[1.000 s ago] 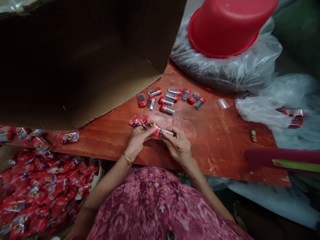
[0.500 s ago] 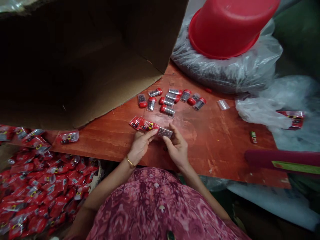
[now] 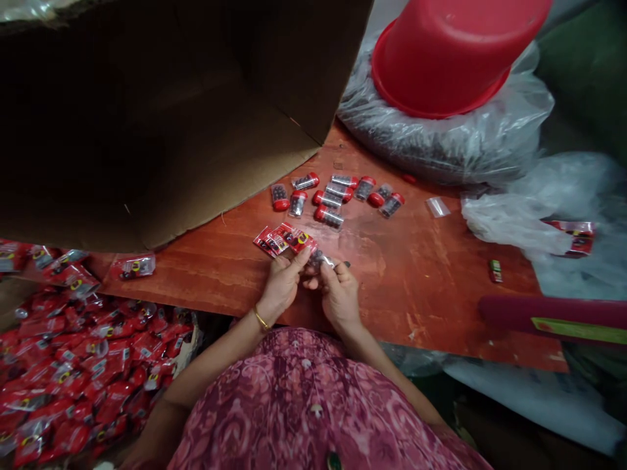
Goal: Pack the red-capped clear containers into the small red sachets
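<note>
My left hand (image 3: 283,286) pinches a red printed packet (image 3: 302,239), whose clear end with dark beads runs toward my right. My right hand (image 3: 339,292) is closed on that clear end, thumb and fingers together, hiding part of it. More red packets (image 3: 271,241) lie fanned out just beyond my left hand. Farther back on the red table (image 3: 421,281), several clear tubes with red caps (image 3: 329,217) hold dark beads. A small clear piece (image 3: 437,207) lies to their right.
An open cardboard box (image 3: 235,163) fills the upper left. Many red packets (image 3: 88,365) are heaped at the lower left. A red tub (image 3: 441,59) rests on a plastic bag (image 3: 441,147) at the back right. A maroon roll (image 3: 519,311) crosses the right edge.
My right hand has closed further around the clear end, covering more of it. The packet tilts more downward to the right, and the packets behind my left hand look more spread.
</note>
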`<action>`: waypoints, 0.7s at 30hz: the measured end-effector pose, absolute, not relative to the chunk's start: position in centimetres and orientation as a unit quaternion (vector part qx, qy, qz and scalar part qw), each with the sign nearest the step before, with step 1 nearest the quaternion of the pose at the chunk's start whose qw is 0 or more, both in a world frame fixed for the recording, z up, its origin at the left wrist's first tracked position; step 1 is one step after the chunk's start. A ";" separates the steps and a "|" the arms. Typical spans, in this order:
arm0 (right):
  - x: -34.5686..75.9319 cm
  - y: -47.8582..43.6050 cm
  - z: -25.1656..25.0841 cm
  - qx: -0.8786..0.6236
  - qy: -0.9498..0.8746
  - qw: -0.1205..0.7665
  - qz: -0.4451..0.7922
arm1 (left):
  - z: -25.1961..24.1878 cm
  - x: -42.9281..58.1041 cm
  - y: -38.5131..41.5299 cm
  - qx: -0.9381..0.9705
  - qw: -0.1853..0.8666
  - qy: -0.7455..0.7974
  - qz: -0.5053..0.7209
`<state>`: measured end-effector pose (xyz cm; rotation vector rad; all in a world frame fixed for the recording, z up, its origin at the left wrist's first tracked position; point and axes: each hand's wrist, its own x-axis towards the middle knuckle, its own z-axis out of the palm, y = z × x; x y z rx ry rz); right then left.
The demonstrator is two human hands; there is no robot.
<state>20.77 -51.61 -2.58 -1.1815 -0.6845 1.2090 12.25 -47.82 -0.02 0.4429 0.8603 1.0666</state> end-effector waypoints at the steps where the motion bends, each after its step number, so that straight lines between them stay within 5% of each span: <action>1: 20.8 -51.6 -2.6 -0.500 -0.292 0.611 0.540 | 0.0 12.2 -47.9 0.210 0.752 0.399 0.481; 11: 21.0 -52.7 -2.0 -0.533 -0.413 0.592 0.441 | 0.0 11.7 -47.8 0.226 0.730 0.423 0.486; 21: 20.9 -52.0 -1.8 -0.495 -0.346 0.583 0.544 | -0.3 11.2 -48.5 0.276 0.753 0.404 0.439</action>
